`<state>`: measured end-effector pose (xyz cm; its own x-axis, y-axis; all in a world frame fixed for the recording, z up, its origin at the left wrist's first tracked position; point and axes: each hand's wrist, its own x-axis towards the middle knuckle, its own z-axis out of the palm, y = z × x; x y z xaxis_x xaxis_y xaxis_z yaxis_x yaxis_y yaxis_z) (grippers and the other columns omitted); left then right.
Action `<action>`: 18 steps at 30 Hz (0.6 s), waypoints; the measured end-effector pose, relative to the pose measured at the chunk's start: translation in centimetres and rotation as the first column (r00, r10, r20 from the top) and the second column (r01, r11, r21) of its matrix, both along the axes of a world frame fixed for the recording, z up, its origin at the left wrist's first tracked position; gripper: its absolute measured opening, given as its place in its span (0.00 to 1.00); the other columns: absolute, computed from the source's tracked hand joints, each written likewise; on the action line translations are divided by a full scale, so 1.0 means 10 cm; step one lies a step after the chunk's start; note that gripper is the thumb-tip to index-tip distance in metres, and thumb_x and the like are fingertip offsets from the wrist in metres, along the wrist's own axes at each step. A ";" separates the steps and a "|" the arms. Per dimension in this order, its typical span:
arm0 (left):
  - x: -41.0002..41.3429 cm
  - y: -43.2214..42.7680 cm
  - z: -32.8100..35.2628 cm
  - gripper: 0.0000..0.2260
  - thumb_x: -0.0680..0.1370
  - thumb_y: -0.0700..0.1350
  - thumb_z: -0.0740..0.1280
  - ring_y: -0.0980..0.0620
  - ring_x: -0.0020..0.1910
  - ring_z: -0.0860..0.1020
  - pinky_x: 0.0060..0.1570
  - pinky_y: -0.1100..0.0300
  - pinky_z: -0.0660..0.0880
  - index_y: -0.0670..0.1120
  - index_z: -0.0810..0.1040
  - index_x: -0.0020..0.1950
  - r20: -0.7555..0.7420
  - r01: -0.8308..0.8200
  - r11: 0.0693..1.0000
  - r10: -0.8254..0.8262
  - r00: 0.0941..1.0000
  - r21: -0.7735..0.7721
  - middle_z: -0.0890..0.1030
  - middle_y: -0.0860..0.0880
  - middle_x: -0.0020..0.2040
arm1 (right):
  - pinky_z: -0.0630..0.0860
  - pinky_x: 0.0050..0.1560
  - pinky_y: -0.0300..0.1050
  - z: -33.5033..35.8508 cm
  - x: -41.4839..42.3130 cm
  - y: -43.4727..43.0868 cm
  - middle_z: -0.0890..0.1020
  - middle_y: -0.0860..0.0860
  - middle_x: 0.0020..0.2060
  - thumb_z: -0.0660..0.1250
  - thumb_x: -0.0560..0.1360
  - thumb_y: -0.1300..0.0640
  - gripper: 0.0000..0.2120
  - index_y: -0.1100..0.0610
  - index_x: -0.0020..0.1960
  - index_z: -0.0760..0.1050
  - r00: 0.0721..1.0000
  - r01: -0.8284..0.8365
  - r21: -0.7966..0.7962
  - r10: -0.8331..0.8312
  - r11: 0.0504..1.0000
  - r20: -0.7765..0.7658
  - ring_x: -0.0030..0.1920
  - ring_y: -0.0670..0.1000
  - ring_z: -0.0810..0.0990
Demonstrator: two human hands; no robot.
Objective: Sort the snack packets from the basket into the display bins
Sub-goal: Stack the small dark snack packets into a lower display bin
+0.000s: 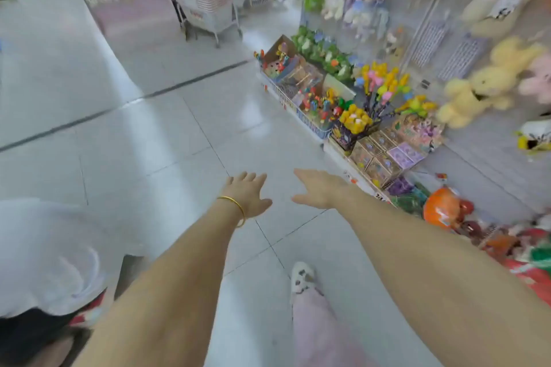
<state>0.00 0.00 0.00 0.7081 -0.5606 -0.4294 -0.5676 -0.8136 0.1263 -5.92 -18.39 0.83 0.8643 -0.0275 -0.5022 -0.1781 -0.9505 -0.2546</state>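
Two bare hands, left hand (pixel 249 194) and right hand (pixel 320 189), flat-fingered above glossy tiles (pixel 167 140).

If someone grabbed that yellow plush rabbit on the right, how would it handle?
The yellow plush rabbit probably feels soft and floppy: its fuzzy limbs dangle loosely. It likely weighs little for its bulk, being stuffed fabric by the look. Dropped, it seems unlikely to break or roll.

- The left hand (pixel 249 194), a gold bangle (pixel 235 206) at its wrist, is stretched forward over the tiled floor (pixel 143 146), fingers straight, holding nothing.
- The right hand (pixel 320 191) is just beside it, spread flat and empty, near the front edge of a low display shelf (pixel 310 125).
- The shelf carries colourful toys (pixel 320 104) and boxes (pixel 384 158); yellow plush toys (pixel 483 85) hang above.
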 end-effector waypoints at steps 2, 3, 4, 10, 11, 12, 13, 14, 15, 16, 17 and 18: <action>0.20 0.01 -0.30 0.30 0.78 0.57 0.57 0.47 0.75 0.54 0.72 0.50 0.53 0.49 0.52 0.77 -0.082 -0.017 0.999 0.020 0.996 0.045 0.59 0.48 0.75 | 0.68 0.65 0.57 -0.31 0.22 -0.02 0.65 0.54 0.71 0.61 0.76 0.41 0.34 0.52 0.75 0.52 0.997 0.006 0.022 -0.004 1.000 -0.080 0.69 0.58 0.66; 0.30 0.02 -0.47 0.30 0.78 0.57 0.57 0.47 0.74 0.56 0.72 0.50 0.54 0.48 0.53 0.76 -0.122 -0.035 0.997 0.043 0.992 0.070 0.61 0.48 0.75 | 0.67 0.64 0.56 -0.49 0.31 -0.03 0.65 0.55 0.70 0.61 0.76 0.41 0.34 0.52 0.75 0.52 0.991 0.014 0.032 -0.010 0.999 -0.136 0.68 0.58 0.66; 0.41 0.03 -0.62 0.29 0.78 0.56 0.58 0.47 0.73 0.58 0.71 0.51 0.56 0.48 0.54 0.76 -0.173 -0.047 0.995 0.061 0.983 0.083 0.62 0.48 0.74 | 0.67 0.64 0.56 -0.66 0.42 -0.04 0.66 0.55 0.70 0.61 0.76 0.41 0.34 0.51 0.75 0.51 0.984 0.012 0.053 -0.002 0.999 -0.180 0.68 0.58 0.66; 1.29 -0.19 -1.05 0.30 0.79 0.54 0.59 0.48 0.74 0.59 0.70 0.55 0.58 0.47 0.53 0.77 -0.419 -0.124 0.980 0.179 0.890 0.156 0.61 0.48 0.75 | 0.65 0.67 0.56 -1.22 1.33 -0.14 0.63 0.52 0.73 0.59 0.76 0.42 0.34 0.50 0.76 0.50 0.915 -0.006 0.126 0.057 0.992 -0.399 0.71 0.56 0.63; 1.46 -0.23 -1.07 0.30 0.79 0.53 0.60 0.48 0.74 0.58 0.69 0.55 0.58 0.47 0.53 0.77 -0.444 -0.143 0.978 0.196 0.874 0.151 0.61 0.48 0.75 | 0.65 0.67 0.56 -1.26 1.51 -0.16 0.63 0.53 0.73 0.59 0.76 0.42 0.34 0.50 0.76 0.50 0.905 -0.013 0.135 0.069 0.991 -0.419 0.71 0.56 0.64; 1.65 -0.27 -1.06 0.30 0.79 0.53 0.60 0.48 0.74 0.58 0.69 0.55 0.59 0.47 0.53 0.77 -0.468 -0.160 0.975 0.216 0.857 0.156 0.61 0.48 0.75 | 0.65 0.66 0.55 -1.28 1.71 -0.18 0.63 0.53 0.73 0.60 0.76 0.42 0.34 0.51 0.76 0.50 0.894 -0.019 0.141 0.080 0.990 -0.441 0.71 0.56 0.64; 1.85 -0.28 -1.07 0.30 0.78 0.53 0.60 0.48 0.74 0.59 0.69 0.55 0.59 0.48 0.53 0.77 -0.491 -0.185 0.969 0.242 0.837 0.162 0.61 0.48 0.75 | 0.66 0.66 0.54 -1.30 1.92 -0.20 0.64 0.53 0.72 0.60 0.76 0.42 0.35 0.51 0.76 0.50 0.885 -0.024 0.153 0.092 0.988 -0.456 0.70 0.56 0.65; 2.05 -0.28 -1.08 0.30 0.78 0.53 0.60 0.48 0.73 0.60 0.68 0.55 0.60 0.48 0.53 0.77 -0.512 -0.214 0.961 0.273 0.814 0.173 0.61 0.48 0.75 | 0.66 0.66 0.54 -1.31 2.13 -0.22 0.64 0.53 0.72 0.60 0.76 0.42 0.35 0.52 0.76 0.51 0.875 -0.032 0.162 0.106 0.986 -0.472 0.70 0.56 0.65; 2.27 -0.28 -1.12 0.30 0.78 0.54 0.61 0.47 0.73 0.61 0.68 0.54 0.61 0.49 0.54 0.77 -0.533 -0.244 0.951 0.307 0.789 0.188 0.62 0.48 0.75 | 0.66 0.66 0.54 -1.32 2.36 -0.23 0.65 0.54 0.72 0.60 0.76 0.41 0.35 0.53 0.76 0.51 0.867 -0.043 0.171 0.121 0.984 -0.483 0.70 0.55 0.66; 2.51 -0.28 -1.15 0.30 0.77 0.54 0.62 0.47 0.71 0.64 0.67 0.54 0.63 0.50 0.56 0.76 -0.550 -0.270 0.941 0.339 0.764 0.205 0.63 0.48 0.74 | 0.66 0.67 0.54 -1.34 2.60 -0.25 0.64 0.54 0.72 0.60 0.76 0.40 0.35 0.53 0.76 0.51 0.858 -0.050 0.174 0.132 0.983 -0.496 0.70 0.55 0.65; 2.77 -0.27 -1.21 0.30 0.75 0.55 0.62 0.45 0.69 0.67 0.64 0.55 0.66 0.51 0.59 0.75 -0.563 -0.292 0.932 0.362 0.742 0.215 0.65 0.47 0.73 | 0.65 0.67 0.54 -1.37 2.86 -0.28 0.64 0.54 0.72 0.60 0.76 0.40 0.35 0.53 0.76 0.51 0.852 -0.061 0.170 0.140 0.983 -0.505 0.71 0.55 0.65; 3.04 -0.26 -1.25 0.29 0.73 0.56 0.62 0.44 0.64 0.71 0.60 0.55 0.69 0.52 0.62 0.73 -0.573 -0.304 0.926 0.376 0.728 0.222 0.69 0.46 0.70 | 0.65 0.68 0.54 -1.41 3.14 -0.30 0.63 0.53 0.73 0.60 0.76 0.40 0.35 0.53 0.76 0.50 0.848 -0.064 0.161 0.139 0.985 -0.511 0.71 0.55 0.65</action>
<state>30.36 -2.63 -12.46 0.4220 -0.2583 -0.8690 -0.0879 -0.9657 0.2444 25.48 -21.34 -13.23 0.4706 0.1451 -0.8703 -0.2238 -0.9345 -0.2768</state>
